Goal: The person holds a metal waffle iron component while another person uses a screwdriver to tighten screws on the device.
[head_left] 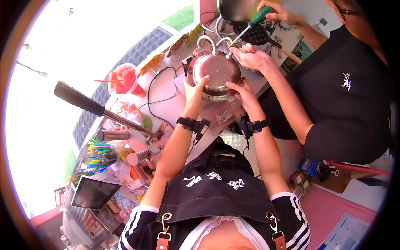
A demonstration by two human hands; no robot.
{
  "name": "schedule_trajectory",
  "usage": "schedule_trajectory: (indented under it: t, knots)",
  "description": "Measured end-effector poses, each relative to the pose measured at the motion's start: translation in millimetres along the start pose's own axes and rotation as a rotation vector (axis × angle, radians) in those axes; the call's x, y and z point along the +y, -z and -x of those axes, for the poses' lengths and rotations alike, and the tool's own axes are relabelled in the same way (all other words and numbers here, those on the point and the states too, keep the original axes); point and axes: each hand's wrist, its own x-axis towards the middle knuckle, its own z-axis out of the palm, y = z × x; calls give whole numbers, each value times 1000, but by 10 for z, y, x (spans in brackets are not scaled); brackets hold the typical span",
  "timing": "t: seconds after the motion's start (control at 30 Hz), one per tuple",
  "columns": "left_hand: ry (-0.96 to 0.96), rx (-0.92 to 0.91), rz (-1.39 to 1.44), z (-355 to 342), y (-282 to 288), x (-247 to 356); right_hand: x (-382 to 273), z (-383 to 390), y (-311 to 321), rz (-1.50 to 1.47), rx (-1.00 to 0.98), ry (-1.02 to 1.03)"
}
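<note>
A round, shiny metal appliance part [216, 70] with a flat disc face is held above the worktop. My left hand [194, 92] grips its near left rim, thumb on the face. My right hand [246, 96] is closed on the near right rim, thumb also on top; the other fingers of both hands are partly hidden. Pale curved tubes [207, 38] stand at its far side. Another person's hand holds the green handle of a screwdriver [261, 16], whose shaft points down to these tubes. That person's other hand [250, 57] is near the screwdriver's tip.
A long black-handled lever [79, 98] juts up at left. Nearby stand a cup of red fruit pieces [125, 79], colourful straws [100, 154] and a dark-screened tablet [95, 192]. A black cable [152, 100] loops over the worktop. The other person [333, 96] stands close at right.
</note>
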Motion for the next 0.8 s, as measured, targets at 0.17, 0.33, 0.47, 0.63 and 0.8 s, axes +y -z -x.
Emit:
schedule_trajectory:
  t: [0.17, 0.33, 0.47, 0.63, 0.8]
  knots:
    - [3, -4, 7, 24, 16, 25, -38, 45, -61, -37, 31, -19]
    - [11, 19, 60, 109, -48, 99, -3, 23, -27, -40, 31, -7]
    - [7, 14, 76, 127, -36, 127, -45, 53, -61, -18, 46, -18]
    - [23, 16, 72, 155, -68, 161, 43, -11, 23, 9, -14, -4]
    - [7, 32, 40, 79, -17, 95, 36, -20, 5, -1, -42, 13]
